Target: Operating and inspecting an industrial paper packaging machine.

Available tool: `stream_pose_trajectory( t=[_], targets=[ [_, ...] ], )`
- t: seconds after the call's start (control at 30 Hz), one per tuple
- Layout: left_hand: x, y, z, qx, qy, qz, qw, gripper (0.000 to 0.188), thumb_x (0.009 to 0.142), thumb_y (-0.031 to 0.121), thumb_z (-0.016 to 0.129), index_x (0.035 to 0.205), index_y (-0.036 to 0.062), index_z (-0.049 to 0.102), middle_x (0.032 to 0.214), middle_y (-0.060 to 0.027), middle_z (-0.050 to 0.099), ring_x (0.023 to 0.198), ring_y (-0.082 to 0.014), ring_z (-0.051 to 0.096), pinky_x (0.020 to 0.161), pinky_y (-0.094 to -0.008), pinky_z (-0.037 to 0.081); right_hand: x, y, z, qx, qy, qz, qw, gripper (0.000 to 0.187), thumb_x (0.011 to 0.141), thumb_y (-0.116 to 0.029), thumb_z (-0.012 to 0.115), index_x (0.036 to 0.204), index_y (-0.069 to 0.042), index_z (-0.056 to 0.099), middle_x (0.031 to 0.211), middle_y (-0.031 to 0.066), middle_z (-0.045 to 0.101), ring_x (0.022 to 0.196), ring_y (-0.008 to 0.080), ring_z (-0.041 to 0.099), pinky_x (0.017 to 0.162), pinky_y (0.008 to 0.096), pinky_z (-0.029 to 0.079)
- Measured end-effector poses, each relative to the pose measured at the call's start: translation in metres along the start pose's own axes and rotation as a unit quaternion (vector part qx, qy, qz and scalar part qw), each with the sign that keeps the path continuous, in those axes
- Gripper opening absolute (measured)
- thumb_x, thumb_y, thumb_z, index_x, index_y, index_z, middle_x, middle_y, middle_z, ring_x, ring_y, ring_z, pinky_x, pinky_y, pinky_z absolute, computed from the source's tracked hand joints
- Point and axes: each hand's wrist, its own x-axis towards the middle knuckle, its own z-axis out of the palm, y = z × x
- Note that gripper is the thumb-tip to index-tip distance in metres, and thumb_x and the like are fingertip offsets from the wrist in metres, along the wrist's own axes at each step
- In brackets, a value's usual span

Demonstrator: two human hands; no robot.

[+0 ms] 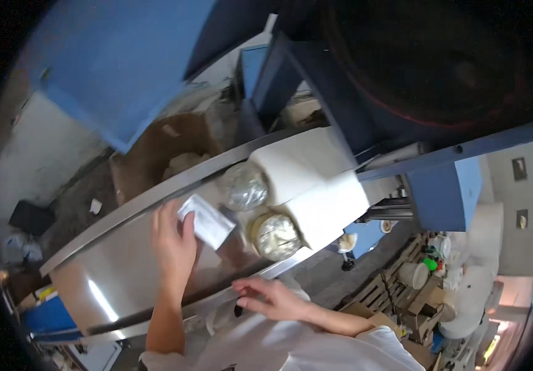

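Observation:
A white, flat packet [207, 222] lies at a tilt over the metal worktop [130, 266]. At its left edge is my left hand [173, 244], with the thumb overlapping the packet and the fingers spread apart from it. Near the worktop's front edge, my right hand [272, 298] has its fingers loosely bent and thumb apart, with nothing visible between them. Beyond the packet are two round, shiny, clear-wrapped bundles, a farther one [243, 187] and a nearer one [277, 237]. White sheet-like material [325, 207] adjoins them on the right.
Behind the worktop stands an open cardboard box [155, 148] on the floor. A large blue panel [118, 55] hangs at the upper left. Dark machinery [439, 62] fills the upper right. To the right lie a wooden pallet [387, 278] and a white bucket [413, 275].

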Motion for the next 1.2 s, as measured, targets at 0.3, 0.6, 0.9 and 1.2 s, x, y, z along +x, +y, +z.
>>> stream_pose_trajectory(
  t=[0.3,0.6,0.9,1.2],
  targets=[
    [0.079,0.188,0.062,-0.346,-0.206,0.251,0.881,0.02,0.08,0.004,0.072,0.1,0.0048,0.069,0.091,-0.0092,0.066,0.077,-0.0257,0.067,0.064,-0.0339,0.055,-0.014,0.006,-0.044,-0.014,-0.03,0.069,0.997,0.041,0.094,-0.02,0.065,0.128,0.0,0.054,0.103,0.0149,0.064,0.092,0.0222,0.066,0.081,0.0339,0.052],
    [0.13,0.251,0.135,-0.329,-0.226,0.459,0.793,0.049,0.075,0.001,0.062,0.123,0.0114,0.062,0.093,-0.0108,0.06,0.079,-0.0292,0.066,0.066,-0.0382,0.058,-0.022,0.016,-0.069,-0.008,0.046,0.073,0.996,0.038,0.096,-0.022,0.063,0.127,-0.001,0.056,0.103,0.0151,0.064,0.093,0.0242,0.065,0.08,0.0355,0.051],
    [0.142,0.27,0.139,-0.249,-0.26,0.525,0.771,0.032,0.084,0.008,0.056,0.115,0.0062,0.065,0.099,-0.0185,0.064,0.088,-0.0308,0.069,0.071,-0.0391,0.057,-0.024,0.017,-0.067,-0.016,0.062,0.069,0.996,0.038,0.096,-0.024,0.062,0.126,-0.001,0.057,0.102,0.0158,0.065,0.092,0.0261,0.066,0.08,0.0362,0.052],
    [0.141,0.241,0.143,-0.321,-0.282,0.469,0.773,0.021,0.083,0.011,0.062,0.103,0.005,0.06,0.095,-0.0156,0.062,0.091,-0.0351,0.063,0.079,-0.0464,0.052,-0.022,0.016,-0.056,-0.035,0.077,0.066,0.994,0.037,0.096,-0.023,0.063,0.125,-0.001,0.058,0.107,0.0126,0.066,0.096,0.0208,0.066,0.083,0.0333,0.053]
  ],
)
